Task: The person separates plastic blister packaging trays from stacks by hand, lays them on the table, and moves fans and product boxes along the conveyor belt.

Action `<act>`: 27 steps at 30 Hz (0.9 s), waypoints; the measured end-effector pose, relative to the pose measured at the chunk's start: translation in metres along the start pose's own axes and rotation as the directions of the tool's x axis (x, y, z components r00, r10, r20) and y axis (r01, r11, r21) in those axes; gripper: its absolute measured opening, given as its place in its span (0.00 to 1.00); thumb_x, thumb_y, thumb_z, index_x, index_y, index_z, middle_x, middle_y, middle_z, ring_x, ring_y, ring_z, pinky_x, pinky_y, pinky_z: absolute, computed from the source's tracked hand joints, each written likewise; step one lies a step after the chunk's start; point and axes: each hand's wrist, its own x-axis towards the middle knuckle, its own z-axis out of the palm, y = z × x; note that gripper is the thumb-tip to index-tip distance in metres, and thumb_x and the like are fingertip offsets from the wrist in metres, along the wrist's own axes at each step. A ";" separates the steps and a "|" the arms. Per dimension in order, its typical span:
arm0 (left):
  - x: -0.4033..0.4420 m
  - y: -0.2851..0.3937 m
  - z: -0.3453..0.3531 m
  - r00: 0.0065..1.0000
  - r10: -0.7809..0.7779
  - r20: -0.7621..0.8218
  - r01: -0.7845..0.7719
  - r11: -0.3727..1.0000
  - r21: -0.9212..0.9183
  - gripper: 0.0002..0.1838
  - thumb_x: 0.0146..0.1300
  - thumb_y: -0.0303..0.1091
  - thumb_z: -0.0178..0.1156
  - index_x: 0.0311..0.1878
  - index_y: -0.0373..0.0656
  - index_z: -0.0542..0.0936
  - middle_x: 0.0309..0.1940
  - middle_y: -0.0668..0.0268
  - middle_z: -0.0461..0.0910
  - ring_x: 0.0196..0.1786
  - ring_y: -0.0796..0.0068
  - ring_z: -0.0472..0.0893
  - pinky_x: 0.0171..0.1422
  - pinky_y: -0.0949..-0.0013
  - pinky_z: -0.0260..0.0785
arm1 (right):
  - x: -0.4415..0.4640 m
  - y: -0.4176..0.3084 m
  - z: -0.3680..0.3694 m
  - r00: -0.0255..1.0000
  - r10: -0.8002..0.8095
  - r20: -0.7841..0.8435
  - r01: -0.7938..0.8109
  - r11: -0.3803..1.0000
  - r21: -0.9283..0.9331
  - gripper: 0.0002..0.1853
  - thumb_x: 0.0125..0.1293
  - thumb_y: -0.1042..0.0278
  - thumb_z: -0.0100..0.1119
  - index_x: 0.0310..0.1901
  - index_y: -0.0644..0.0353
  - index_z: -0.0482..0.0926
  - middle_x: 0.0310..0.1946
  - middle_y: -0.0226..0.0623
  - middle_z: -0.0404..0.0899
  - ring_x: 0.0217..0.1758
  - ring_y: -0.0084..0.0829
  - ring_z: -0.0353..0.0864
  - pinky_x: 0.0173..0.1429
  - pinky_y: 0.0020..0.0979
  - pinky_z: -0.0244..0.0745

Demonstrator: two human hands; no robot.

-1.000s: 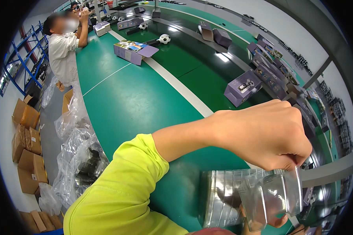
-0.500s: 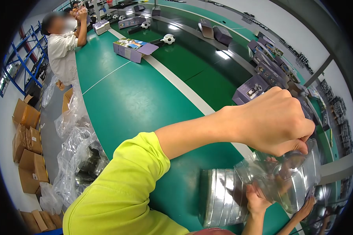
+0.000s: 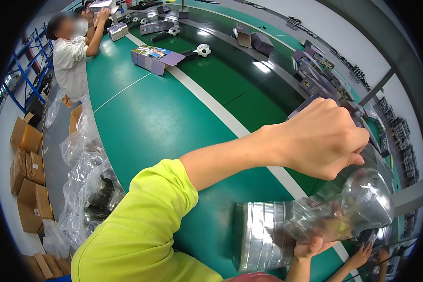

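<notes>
My left hand (image 3: 322, 141), below a yellow-green sleeve (image 3: 141, 216), is closed, its fingertips pinching the upper edge of a clear plastic tray (image 3: 366, 199). Under that tray is my right hand (image 3: 310, 246), its thumb showing and its fingers partly seen through the plastic, gripping the tray from below. The tray has a rounded, moulded hollow at its right end. Next to its left end, a stack of clear ribbed trays (image 3: 263, 235) lies on the green table (image 3: 150, 131).
An open purple box (image 3: 155, 58) and a football-topped item (image 3: 203, 50) lie ahead. More purple boxes (image 3: 262, 43) stand on the belt. A co-worker (image 3: 70, 56) is at far left, another person's hand (image 3: 362, 256) at lower right. Plastic bags (image 3: 87, 183) and cartons (image 3: 33, 202) line the left.
The clear tray has moved right and turned, its rounded end now facing right. My right hand has come into fuller view under it. The far co-worker's hands have shifted, with a light box raised near them.
</notes>
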 end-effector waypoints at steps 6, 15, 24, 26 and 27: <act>-0.003 0.001 0.003 0.997 -0.081 0.007 0.081 0.991 -0.108 0.13 0.50 0.26 0.70 0.21 0.45 0.73 0.12 0.72 0.70 0.14 0.69 0.68 0.22 0.70 0.55 | 0.000 0.006 0.004 0.992 0.054 -0.114 -0.021 0.963 0.269 0.39 0.66 0.44 0.54 0.73 0.53 0.54 0.66 0.40 0.68 0.68 0.38 0.69 0.70 0.47 0.69; -0.002 0.002 0.001 0.997 -0.071 0.008 0.071 0.997 -0.002 0.12 0.51 0.26 0.69 0.21 0.45 0.73 0.12 0.72 0.72 0.14 0.69 0.67 0.22 0.71 0.56 | 0.002 -0.001 0.006 0.978 0.155 -0.138 -0.074 0.881 0.467 0.37 0.67 0.45 0.53 0.73 0.49 0.54 0.69 0.35 0.67 0.72 0.40 0.65 0.71 0.51 0.68; -0.007 0.003 0.014 0.987 -0.159 -0.026 0.156 0.983 -0.096 0.09 0.54 0.32 0.66 0.22 0.40 0.78 0.14 0.64 0.76 0.13 0.61 0.70 0.22 0.67 0.64 | 0.008 -0.004 0.008 0.989 0.132 -0.069 -0.107 0.952 0.288 0.48 0.61 0.39 0.61 0.77 0.48 0.50 0.66 0.42 0.68 0.67 0.41 0.69 0.68 0.46 0.71; -0.010 0.002 0.015 0.985 -0.152 0.083 0.154 0.988 -0.017 0.10 0.55 0.33 0.65 0.23 0.39 0.79 0.14 0.63 0.77 0.14 0.60 0.72 0.23 0.67 0.65 | 0.016 -0.006 0.015 0.985 0.136 0.102 -0.161 0.937 0.308 0.50 0.58 0.36 0.62 0.77 0.49 0.51 0.66 0.44 0.67 0.64 0.40 0.71 0.63 0.42 0.73; -0.010 0.002 0.016 0.979 -0.150 0.139 0.149 0.989 0.020 0.10 0.56 0.34 0.65 0.24 0.39 0.79 0.15 0.62 0.77 0.15 0.59 0.72 0.24 0.66 0.65 | 0.018 -0.007 0.017 0.973 0.137 0.184 -0.190 0.930 0.314 0.52 0.57 0.34 0.63 0.77 0.50 0.51 0.66 0.45 0.67 0.63 0.40 0.72 0.61 0.41 0.73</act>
